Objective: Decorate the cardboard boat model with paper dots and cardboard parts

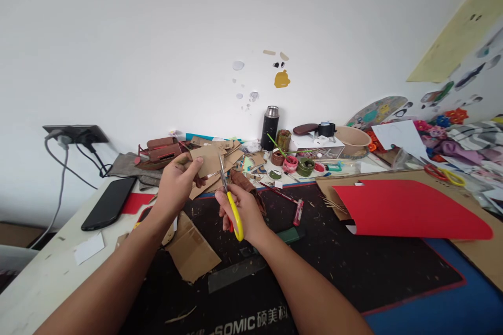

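Observation:
My left hand (181, 178) pinches a small piece of brown cardboard (207, 161) between thumb and fingers, raised over the back of the dark mat. From the right, my right hand (244, 208) grips scissors (236, 217) with yellow and red handles. Their metal blades point up and away, at the right edge of the cardboard piece. Whether the blades are parted is hard to tell. Below my hands, a larger cardboard piece (193, 251) lies on the black mat (326, 267).
A black phone (110, 203) lies at the left. Cardboard scraps, paint pots (305, 166) and a black flask (270, 128) stand along the wall. Red sheet (412, 209) and a second pair of scissors (451, 177) lie at the right.

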Tool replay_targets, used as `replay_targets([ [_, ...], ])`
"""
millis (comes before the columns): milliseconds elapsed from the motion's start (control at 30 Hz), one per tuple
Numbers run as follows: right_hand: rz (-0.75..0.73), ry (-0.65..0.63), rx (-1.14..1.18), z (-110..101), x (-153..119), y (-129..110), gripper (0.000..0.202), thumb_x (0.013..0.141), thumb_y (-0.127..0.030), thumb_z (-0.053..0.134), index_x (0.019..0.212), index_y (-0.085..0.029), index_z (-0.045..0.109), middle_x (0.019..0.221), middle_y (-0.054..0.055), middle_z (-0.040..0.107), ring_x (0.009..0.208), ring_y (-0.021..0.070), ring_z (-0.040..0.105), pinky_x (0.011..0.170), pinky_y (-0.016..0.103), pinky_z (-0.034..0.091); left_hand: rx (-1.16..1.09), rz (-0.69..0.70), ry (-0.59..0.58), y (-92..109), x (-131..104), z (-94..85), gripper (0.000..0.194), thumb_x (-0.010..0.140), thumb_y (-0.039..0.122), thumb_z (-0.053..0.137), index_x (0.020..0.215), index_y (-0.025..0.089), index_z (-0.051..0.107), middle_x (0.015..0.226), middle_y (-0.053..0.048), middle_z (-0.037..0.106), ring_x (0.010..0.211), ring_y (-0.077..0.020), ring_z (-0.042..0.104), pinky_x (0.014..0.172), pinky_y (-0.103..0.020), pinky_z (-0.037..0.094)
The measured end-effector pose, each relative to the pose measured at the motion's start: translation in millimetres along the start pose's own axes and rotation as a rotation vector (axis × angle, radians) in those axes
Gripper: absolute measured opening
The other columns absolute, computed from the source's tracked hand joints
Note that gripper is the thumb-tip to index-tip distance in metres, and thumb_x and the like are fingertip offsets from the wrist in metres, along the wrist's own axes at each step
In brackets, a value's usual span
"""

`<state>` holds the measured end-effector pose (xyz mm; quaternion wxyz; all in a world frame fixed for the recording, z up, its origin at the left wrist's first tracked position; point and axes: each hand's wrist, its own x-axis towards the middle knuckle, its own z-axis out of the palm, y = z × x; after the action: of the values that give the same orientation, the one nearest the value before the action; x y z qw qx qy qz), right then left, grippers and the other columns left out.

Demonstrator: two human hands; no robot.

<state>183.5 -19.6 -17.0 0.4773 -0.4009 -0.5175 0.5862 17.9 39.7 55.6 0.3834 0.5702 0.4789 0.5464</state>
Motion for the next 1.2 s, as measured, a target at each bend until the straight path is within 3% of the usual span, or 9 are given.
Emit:
replay_targets([
  [733, -0.003, 0.005, 0.023, 0, 0, -2, 0.058, 0.09, -0.078, 0.069, 0.108, -0.022, 0.063, 0.065, -0.007, 0.06, 0.039, 0.0104, 0.057, 0.034, 0.018, 0.042, 0.009, -0.011, -0.009, 0, 0, 1.8, 0.027, 0.086, 0.047, 0.073, 0.085, 0.022, 0.062, 0.058, 0.003, 0.063, 0.045, -0.0159, 0.062, 0.045, -0.026, 0.05],
  [1200, 0.003, 0.072, -0.025, 2, -2, -10, 0.051, 0.091, -0.073, 0.07, 0.092, -0.023, 0.057, 0.056, -0.01, 0.052, 0.034, 0.0093, 0.05, 0.032, 0.018, 0.037, -0.02, -0.016, -0.007, -7, -1, 5.8, 0.033, 0.084, 0.052, 0.073, 0.086, 0.023, 0.06, 0.06, 0.003, 0.064, 0.047, -0.0164, 0.061, 0.048, -0.028, 0.052],
])
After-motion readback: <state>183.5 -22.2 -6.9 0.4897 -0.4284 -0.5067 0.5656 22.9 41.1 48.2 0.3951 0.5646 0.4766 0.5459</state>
